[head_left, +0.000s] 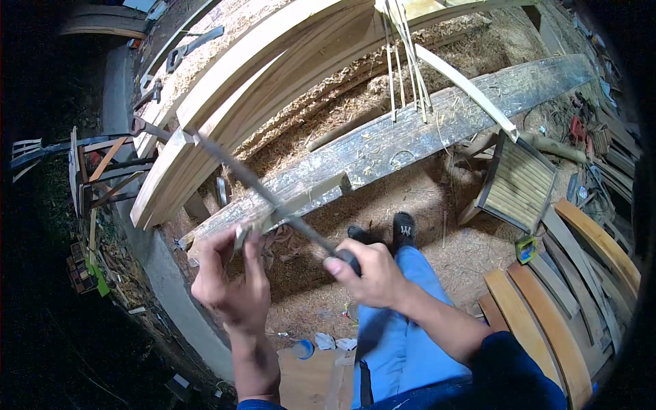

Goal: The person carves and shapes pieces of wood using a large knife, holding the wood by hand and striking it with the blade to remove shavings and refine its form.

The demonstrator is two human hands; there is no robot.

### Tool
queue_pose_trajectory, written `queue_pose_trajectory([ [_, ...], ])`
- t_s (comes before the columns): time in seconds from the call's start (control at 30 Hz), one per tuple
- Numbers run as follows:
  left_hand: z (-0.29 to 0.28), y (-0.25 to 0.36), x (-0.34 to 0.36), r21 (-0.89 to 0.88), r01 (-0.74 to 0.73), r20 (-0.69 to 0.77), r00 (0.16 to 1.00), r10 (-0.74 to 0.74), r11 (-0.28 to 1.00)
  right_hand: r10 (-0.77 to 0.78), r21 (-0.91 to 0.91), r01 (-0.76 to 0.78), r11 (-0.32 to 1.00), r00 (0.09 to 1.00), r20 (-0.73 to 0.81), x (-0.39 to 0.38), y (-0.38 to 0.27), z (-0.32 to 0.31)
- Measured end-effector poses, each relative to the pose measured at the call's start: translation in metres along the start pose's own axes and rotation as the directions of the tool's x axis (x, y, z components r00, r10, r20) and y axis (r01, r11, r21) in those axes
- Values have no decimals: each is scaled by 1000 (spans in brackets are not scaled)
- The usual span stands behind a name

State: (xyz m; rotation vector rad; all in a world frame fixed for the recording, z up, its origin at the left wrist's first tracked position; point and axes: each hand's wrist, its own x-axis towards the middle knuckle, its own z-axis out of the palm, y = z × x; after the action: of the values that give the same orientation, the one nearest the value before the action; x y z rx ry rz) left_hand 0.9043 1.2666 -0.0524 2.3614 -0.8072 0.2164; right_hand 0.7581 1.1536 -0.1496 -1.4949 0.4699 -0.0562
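My right hand (365,270) is closed round the black handle of a long, dark metal tool (242,178), like a file, slanting up to the left and blurred toward its far part. My left hand (232,277) pinches a small wooden piece (242,236) near the front edge of a long weathered plank (383,147). The tool passes across a short wooden block (318,195) on that plank.
Curved timber beams (225,102) and thin strips (410,65) lie beyond the plank. A slatted wooden seat (512,181) stands at right, above curved boards (540,328). My feet (403,229) are on a shaving-covered floor, with a concrete ledge (181,307) at left.
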Motion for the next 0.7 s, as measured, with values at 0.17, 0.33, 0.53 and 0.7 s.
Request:
queue_pose_trajectory([
  [0.17,-16,-9,-17,225,-108,145,986,77,968,-127,4,128,992,981,145,12,-30,16],
  [0.33,-21,1,-22,130,59,162,984,-80,990,53,-140,-62,988,996,-70,8,21,26],
  [0.53,-22,-12,-25,111,-25,181,984,5,994,292,-264,-348,900,929,-228,16,110,-7],
  [0.7,-24,-6,-14,132,-2,220,975,-27,991,72,-71,-68,995,997,43,12,9,19],
])
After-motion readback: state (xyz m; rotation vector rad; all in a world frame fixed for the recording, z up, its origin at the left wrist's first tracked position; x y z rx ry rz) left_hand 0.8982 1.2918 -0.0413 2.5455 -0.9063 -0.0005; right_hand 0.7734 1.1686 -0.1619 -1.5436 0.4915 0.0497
